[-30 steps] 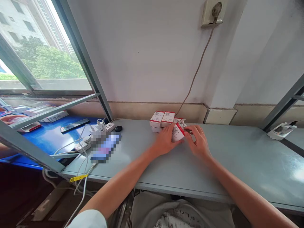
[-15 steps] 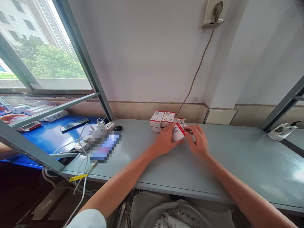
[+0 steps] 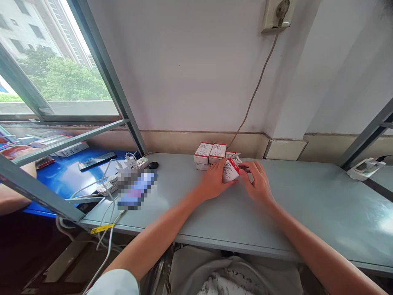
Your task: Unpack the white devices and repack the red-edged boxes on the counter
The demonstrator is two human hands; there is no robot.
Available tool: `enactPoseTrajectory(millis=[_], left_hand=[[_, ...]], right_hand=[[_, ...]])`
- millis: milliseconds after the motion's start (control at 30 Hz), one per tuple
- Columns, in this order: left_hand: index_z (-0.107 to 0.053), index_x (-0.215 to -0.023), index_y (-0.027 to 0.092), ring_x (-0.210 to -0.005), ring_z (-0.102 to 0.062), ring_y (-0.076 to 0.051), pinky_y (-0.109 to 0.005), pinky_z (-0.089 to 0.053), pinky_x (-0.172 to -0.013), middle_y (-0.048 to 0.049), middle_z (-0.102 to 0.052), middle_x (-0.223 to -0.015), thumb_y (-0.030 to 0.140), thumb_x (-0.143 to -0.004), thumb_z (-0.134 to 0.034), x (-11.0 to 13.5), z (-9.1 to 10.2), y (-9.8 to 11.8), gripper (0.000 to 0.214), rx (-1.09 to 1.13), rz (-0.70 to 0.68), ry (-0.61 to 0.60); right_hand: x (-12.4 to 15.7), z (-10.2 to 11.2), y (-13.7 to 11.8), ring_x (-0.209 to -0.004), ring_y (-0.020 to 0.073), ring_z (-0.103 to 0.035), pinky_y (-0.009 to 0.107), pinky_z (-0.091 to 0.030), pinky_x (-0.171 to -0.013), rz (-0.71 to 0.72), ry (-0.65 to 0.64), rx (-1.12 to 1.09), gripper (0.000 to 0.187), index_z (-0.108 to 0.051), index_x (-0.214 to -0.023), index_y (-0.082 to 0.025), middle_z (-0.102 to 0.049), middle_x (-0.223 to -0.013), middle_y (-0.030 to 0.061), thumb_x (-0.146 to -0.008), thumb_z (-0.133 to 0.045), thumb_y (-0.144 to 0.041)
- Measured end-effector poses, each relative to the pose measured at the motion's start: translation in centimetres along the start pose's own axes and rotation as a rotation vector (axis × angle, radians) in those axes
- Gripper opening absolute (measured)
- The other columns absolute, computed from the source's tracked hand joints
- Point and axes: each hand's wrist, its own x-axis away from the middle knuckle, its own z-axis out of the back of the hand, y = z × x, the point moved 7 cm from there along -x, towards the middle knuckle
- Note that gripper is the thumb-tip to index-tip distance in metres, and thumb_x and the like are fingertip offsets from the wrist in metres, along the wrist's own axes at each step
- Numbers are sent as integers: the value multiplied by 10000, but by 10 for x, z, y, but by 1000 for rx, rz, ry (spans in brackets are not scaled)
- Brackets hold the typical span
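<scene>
A small white cardboard box with a red band [image 3: 229,172] is tilted above the grey bench, its end flaps raised. My left hand [image 3: 214,181] is closed round its left side, thumb along the lower edge. At the right end, my right hand [image 3: 258,183] pinches the box by its opened flaps, fingers bent. What lies inside the box is hidden. Just behind my left hand stand similar boxes, stacked: one at the left [image 3: 203,151] and one beside it [image 3: 217,151]. Another is partly covered by the held box.
On the bench's left lie a blurred-out phone [image 3: 136,191], a power strip [image 3: 107,186] with white cables and a black round object [image 3: 153,165]. A metal frame post borders a blue table [image 3: 55,180], where another person's arm [image 3: 16,194] rests. A clear plastic item [image 3: 365,169] is far right.
Both my hands keep their hold on the box, with only slight finger movement at its right end. On the left, the other person's arm has come further into view.
</scene>
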Motion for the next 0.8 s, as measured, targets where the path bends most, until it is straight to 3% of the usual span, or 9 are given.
enactPoseTrajectory(millis=[567, 800], left_hand=[[-362, -1610, 309, -1483, -559, -399, -619, -487, -1185, -143, -580, -1596, 544, -960, -787, -1, 1, 2, 812, -5, -25, -11], [-384, -1584, 304, -1488, -555, -394, -608, -498, -1175, -141, -578, -1591, 454, -953, -809, -1, 2, 3, 775, 3, -22, -37]], right_hand=[[-1, 1, -1, -1080, 308, -630, 504, -564, -910, -14, -17, -4, 225, -670, -1175, -288, -716, -1169, 101, -1113, -521, -445], [-2, 1, 0, -1067, 302, -631, 498, -570, -893, -22, -19, -6, 222, -664, -1166, -288, -714, -1160, 100, -1117, -518, -448]])
